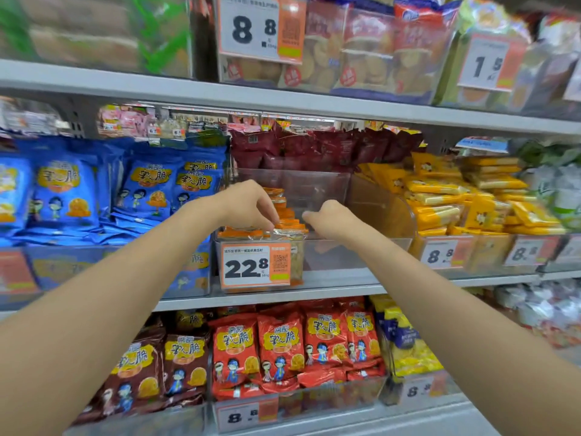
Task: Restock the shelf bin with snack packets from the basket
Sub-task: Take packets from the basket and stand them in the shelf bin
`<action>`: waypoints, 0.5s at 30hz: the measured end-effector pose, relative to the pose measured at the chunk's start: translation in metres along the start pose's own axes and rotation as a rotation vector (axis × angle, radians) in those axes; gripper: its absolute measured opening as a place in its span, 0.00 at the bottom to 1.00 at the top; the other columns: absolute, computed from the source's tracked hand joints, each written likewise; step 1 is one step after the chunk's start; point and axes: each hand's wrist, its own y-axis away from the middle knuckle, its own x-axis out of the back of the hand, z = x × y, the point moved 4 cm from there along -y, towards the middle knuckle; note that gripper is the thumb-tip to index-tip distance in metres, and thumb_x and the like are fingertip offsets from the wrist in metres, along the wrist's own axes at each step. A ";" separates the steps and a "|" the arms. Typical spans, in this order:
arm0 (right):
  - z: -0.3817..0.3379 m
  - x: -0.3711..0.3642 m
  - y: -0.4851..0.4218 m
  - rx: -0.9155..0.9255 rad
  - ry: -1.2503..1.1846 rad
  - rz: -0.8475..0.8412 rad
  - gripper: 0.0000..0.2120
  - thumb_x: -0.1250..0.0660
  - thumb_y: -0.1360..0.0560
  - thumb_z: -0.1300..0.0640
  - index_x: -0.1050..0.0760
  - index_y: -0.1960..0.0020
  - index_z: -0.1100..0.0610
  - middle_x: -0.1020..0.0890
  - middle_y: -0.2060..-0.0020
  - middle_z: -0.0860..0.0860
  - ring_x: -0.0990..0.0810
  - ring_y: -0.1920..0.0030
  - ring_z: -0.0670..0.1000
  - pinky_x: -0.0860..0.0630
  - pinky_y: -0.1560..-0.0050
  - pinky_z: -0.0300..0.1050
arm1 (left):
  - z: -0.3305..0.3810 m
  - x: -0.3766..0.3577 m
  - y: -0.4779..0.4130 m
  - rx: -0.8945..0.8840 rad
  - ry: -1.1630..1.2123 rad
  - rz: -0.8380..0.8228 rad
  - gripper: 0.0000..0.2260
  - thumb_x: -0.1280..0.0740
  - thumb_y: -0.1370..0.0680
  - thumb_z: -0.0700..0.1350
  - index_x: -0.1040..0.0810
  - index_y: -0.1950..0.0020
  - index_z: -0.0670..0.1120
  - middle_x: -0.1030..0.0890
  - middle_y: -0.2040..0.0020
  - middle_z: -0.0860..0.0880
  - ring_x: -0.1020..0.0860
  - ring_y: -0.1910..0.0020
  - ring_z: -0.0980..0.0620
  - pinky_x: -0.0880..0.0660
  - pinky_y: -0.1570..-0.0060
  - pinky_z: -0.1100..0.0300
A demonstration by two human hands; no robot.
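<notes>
Fingers of left hand [248, 204] pinch orange packets [284, 212] in clear bin [323, 184] (right hand [330, 218] loosely curled, empty).

Grey shelf [330, 289] under clear bin [330, 253] of orange packets [284, 220]

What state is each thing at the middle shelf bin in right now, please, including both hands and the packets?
Clear shelf bin: partly filled, left side stocked, right side bare.
Orange snack packets: standing upright in a row along the bin's left side.
Left hand: fingertips pinching the tops of the packets.
Right hand: loosely closed, holding nothing visible, over the bare side.
22.8 price tag: fixed to the bin's front.
</notes>
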 end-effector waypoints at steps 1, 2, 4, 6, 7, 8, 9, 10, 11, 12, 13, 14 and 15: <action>-0.001 -0.001 -0.002 -0.019 -0.001 0.010 0.15 0.37 0.20 0.57 0.31 0.64 0.60 0.26 0.69 0.53 0.26 0.77 0.49 0.38 0.83 0.31 | 0.000 -0.001 0.000 0.002 -0.007 0.006 0.06 0.26 0.27 0.45 0.15 0.51 0.51 0.17 0.56 0.57 0.20 0.56 0.61 0.24 0.52 0.62; -0.002 -0.004 -0.004 -0.028 -0.006 -0.004 0.13 0.36 0.21 0.60 0.30 0.63 0.61 0.26 0.68 0.54 0.25 0.77 0.48 0.36 0.83 0.32 | -0.001 -0.002 -0.001 0.004 -0.015 0.009 0.06 0.26 0.27 0.45 0.15 0.50 0.50 0.17 0.54 0.56 0.20 0.54 0.60 0.23 0.50 0.61; -0.006 -0.008 -0.008 -0.011 -0.024 -0.042 0.06 0.34 0.23 0.64 0.23 0.58 0.66 0.19 0.62 0.58 0.17 0.67 0.48 0.22 0.70 0.37 | -0.001 -0.004 -0.002 0.008 -0.026 0.015 0.05 0.26 0.27 0.44 0.15 0.51 0.50 0.17 0.55 0.56 0.20 0.54 0.59 0.23 0.50 0.61; -0.010 -0.006 -0.011 0.043 -0.104 -0.001 0.04 0.30 0.26 0.63 0.16 0.56 0.62 0.15 0.57 0.58 0.15 0.54 0.53 0.18 0.51 0.48 | 0.000 -0.005 -0.001 0.005 -0.024 0.032 0.03 0.26 0.27 0.44 0.14 0.54 0.50 0.16 0.59 0.57 0.20 0.58 0.60 0.23 0.54 0.63; -0.011 -0.004 -0.010 0.067 -0.172 0.020 0.03 0.28 0.27 0.63 0.16 0.58 0.60 0.14 0.58 0.57 0.15 0.54 0.53 0.18 0.48 0.50 | 0.000 -0.004 -0.001 0.003 -0.020 0.041 0.03 0.26 0.27 0.44 0.14 0.55 0.50 0.17 0.60 0.58 0.20 0.59 0.60 0.24 0.57 0.64; -0.010 -0.004 -0.009 0.085 -0.194 0.016 0.03 0.27 0.27 0.64 0.15 0.59 0.59 0.14 0.59 0.56 0.16 0.54 0.53 0.18 0.48 0.50 | 0.000 -0.004 0.000 0.002 -0.019 0.044 0.03 0.25 0.27 0.44 0.14 0.55 0.50 0.17 0.61 0.57 0.20 0.60 0.60 0.25 0.58 0.65; -0.010 -0.005 -0.006 0.096 -0.169 -0.012 0.03 0.27 0.27 0.63 0.15 0.59 0.59 0.14 0.59 0.55 0.16 0.55 0.52 0.18 0.50 0.47 | 0.000 -0.005 0.000 0.003 -0.027 0.041 0.02 0.25 0.27 0.44 0.14 0.55 0.50 0.16 0.60 0.57 0.20 0.59 0.60 0.25 0.58 0.66; -0.009 -0.006 -0.001 0.089 -0.129 -0.046 0.03 0.28 0.27 0.64 0.15 0.57 0.60 0.15 0.59 0.54 0.17 0.56 0.51 0.19 0.55 0.43 | 0.000 -0.006 0.000 0.005 -0.042 0.034 0.02 0.25 0.27 0.45 0.14 0.55 0.50 0.16 0.60 0.57 0.20 0.59 0.60 0.26 0.58 0.67; -0.006 -0.008 -0.001 0.068 -0.103 -0.061 0.04 0.29 0.27 0.65 0.15 0.56 0.61 0.15 0.59 0.54 0.17 0.59 0.50 0.19 0.61 0.40 | 0.000 -0.006 0.000 0.010 -0.060 0.030 0.02 0.25 0.27 0.45 0.14 0.55 0.50 0.17 0.59 0.57 0.20 0.58 0.61 0.26 0.58 0.68; -0.004 -0.008 0.000 0.052 -0.112 -0.058 0.05 0.30 0.26 0.66 0.15 0.56 0.62 0.15 0.60 0.55 0.17 0.60 0.51 0.19 0.62 0.40 | 0.000 -0.007 -0.001 0.020 -0.072 0.030 0.03 0.26 0.27 0.45 0.14 0.55 0.50 0.17 0.59 0.58 0.21 0.58 0.61 0.27 0.59 0.69; -0.004 -0.006 0.000 0.053 -0.136 -0.040 0.06 0.31 0.26 0.66 0.16 0.56 0.64 0.15 0.60 0.57 0.16 0.61 0.53 0.17 0.59 0.43 | 0.000 -0.007 -0.002 0.032 -0.076 0.031 0.03 0.26 0.27 0.45 0.14 0.55 0.50 0.18 0.60 0.58 0.21 0.58 0.61 0.28 0.60 0.69; -0.003 -0.004 -0.002 0.057 -0.158 -0.015 0.07 0.33 0.25 0.66 0.16 0.55 0.65 0.15 0.60 0.58 0.15 0.60 0.54 0.17 0.56 0.47 | -0.001 -0.007 -0.003 0.045 -0.076 0.033 0.03 0.26 0.27 0.45 0.14 0.55 0.50 0.18 0.60 0.58 0.21 0.58 0.61 0.29 0.61 0.69; -0.003 -0.002 -0.001 0.063 -0.169 -0.003 0.08 0.34 0.24 0.65 0.17 0.53 0.66 0.15 0.60 0.58 0.15 0.61 0.54 0.17 0.54 0.48 | -0.001 -0.008 -0.004 0.056 -0.076 0.035 0.02 0.26 0.27 0.45 0.14 0.55 0.50 0.18 0.60 0.58 0.22 0.58 0.61 0.29 0.61 0.69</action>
